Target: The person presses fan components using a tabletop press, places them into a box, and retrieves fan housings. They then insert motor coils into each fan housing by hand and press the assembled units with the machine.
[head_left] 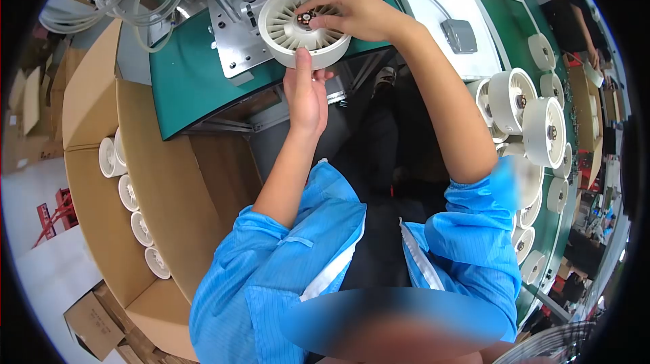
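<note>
A white fan wheel (319, 58) with thin radial blades is tilted toward me at the front of a metal machine fixture (238, 46). My left hand (308, 96) grips its near rim from below, thumb on the outer wall and fingers partly hidden underneath. My right hand (355, 12) reaches over the wheel from the right. Its thumb and forefinger close around the small copper-brown hub piece (305, 18) at the centre; exact finger contact is hard to make out.
Several similar wheels (512, 103) are stacked on the green bench to my right. A cardboard box (101, 228) at my left holds more wheels. A grey box-shaped device (460, 36) lies on a white board (420, 8). Clear hoses (152, 8) hang at upper left. Another person's arm (588, 32) shows far right.
</note>
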The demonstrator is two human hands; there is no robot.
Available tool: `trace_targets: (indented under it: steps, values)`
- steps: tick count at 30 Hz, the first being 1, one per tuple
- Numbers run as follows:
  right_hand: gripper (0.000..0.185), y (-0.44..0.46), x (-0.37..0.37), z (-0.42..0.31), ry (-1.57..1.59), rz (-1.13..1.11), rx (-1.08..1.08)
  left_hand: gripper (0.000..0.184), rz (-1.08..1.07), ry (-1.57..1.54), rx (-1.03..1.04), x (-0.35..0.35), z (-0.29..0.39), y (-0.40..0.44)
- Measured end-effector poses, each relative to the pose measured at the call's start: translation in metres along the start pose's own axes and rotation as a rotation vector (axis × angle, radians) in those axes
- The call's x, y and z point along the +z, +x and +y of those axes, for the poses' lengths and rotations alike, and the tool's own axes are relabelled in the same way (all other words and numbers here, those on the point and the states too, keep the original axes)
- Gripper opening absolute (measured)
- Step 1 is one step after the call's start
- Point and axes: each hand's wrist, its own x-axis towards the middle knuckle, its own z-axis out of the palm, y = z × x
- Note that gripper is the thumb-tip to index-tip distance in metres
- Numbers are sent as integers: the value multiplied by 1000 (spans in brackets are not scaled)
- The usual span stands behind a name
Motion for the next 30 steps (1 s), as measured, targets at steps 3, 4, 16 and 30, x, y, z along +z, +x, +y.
trace_targets:
  steps: [3,4,16,30]
  values:
    - [33,-2,5,6,49,45,-43,45,-25,-46,-7,-6,-7,3]
    - [33,-3,4,8,74,69,-59,44,-43,-65,-16,-9,-9,5]
    - [77,-143,-63,97,-500,457,1061,65,-97,-15,-159,-3,-18,1]
    - [44,-732,-247,-30,-720,331,1956,79,-40,75,-161,-32,-4,31]
